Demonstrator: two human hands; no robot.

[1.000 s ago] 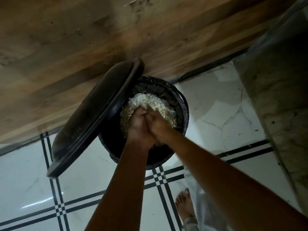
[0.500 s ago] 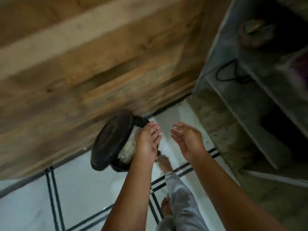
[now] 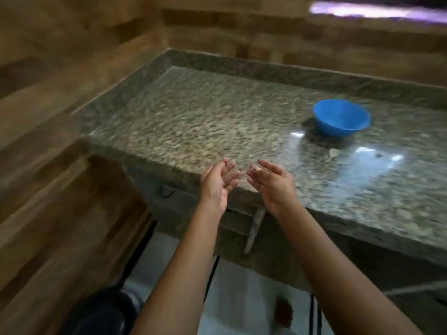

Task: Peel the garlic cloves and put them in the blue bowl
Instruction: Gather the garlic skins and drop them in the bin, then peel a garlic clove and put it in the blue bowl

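The blue bowl [image 3: 341,117] stands on the speckled granite counter [image 3: 193,122], toward its right side; its inside is hard to read through the blur. My left hand [image 3: 216,183] and my right hand [image 3: 271,181] hover side by side over the counter's front edge, palms turned toward each other, fingers straight and holding nothing. Both are well short of the bowl, to its lower left. No garlic cloves show in this view.
Wooden panelling [image 3: 60,141] lines the wall to the left and behind the counter. The black bin [image 3: 106,310] with its lid sits on the white tiled floor [image 3: 242,298] at the bottom left. A small scrap [image 3: 335,152] lies on the counter in front of the bowl.
My hands left the bin of white peels and came apart, fingers straightened. The view lifted from the floor and bin to the counter and blue bowl.
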